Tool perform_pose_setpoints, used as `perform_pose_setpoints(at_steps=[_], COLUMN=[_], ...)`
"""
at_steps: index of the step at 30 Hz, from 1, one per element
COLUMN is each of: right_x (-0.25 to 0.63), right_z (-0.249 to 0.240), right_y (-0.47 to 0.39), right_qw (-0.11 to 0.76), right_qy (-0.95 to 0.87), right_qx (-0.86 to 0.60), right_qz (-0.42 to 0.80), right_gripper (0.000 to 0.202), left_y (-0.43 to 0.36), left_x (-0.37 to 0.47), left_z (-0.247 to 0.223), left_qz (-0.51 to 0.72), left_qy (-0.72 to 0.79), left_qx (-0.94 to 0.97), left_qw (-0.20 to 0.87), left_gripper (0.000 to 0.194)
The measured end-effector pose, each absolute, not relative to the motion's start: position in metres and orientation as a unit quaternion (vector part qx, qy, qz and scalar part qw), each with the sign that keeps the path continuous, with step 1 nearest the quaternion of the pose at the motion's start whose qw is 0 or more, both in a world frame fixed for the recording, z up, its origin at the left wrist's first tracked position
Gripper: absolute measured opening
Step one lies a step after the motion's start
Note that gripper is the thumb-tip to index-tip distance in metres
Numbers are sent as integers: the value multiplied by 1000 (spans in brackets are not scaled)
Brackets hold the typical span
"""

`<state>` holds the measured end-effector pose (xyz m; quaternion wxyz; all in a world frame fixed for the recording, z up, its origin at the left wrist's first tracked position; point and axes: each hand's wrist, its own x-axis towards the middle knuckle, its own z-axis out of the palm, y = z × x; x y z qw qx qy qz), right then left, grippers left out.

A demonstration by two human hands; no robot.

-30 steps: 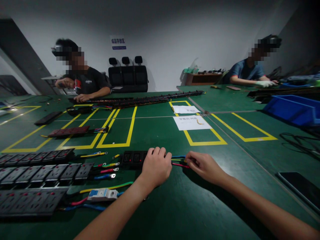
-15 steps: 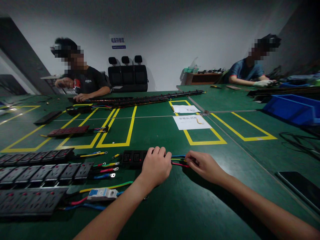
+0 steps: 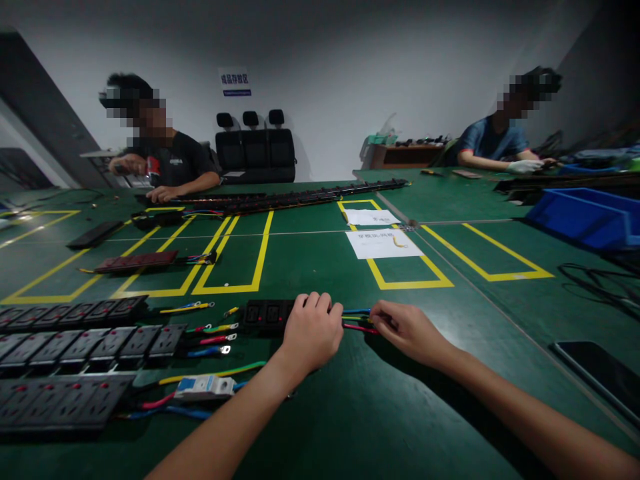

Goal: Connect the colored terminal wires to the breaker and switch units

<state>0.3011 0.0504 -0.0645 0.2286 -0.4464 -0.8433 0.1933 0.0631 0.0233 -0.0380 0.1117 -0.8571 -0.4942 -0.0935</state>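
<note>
The black socket strip (image 3: 266,319) lay on the green bench (image 3: 325,427) near its front edge, its right end under the left hand (image 3: 314,330), which gripped it with fingers curled over the top. The right hand (image 3: 403,330) pinched the blue, green-yellow and red wires (image 3: 356,321) coming from that end. The bench top was marked with yellow tape outlines (image 3: 227,289), two of them partly filled by a dark-red strip (image 3: 137,261); white paper sheets (image 3: 384,245) lay across another. More socket strips (image 3: 90,345) stood in rows at the left, a phone (image 3: 597,373) and a blue bin (image 3: 583,217) at the right. Beyond, two people worked across the bench, before a pale wall (image 3: 320,80) with a sign (image 3: 235,80) above three black seats (image 3: 255,148).
</note>
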Motion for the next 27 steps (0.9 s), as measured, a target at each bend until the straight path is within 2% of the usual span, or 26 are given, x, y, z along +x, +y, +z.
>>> perform_pose_setpoints(at_steps=[27], right_x=[299], right_z=[-60], right_y=[49], right_qw=[238], right_qy=[-843], right_qx=[-443], right_qz=[191], right_gripper=[20], left_y=[23], left_x=[63], left_z=[-39], left_qz=[-98], left_qy=[-493], left_qx=[-857], left_qw=[111], left_gripper=[20])
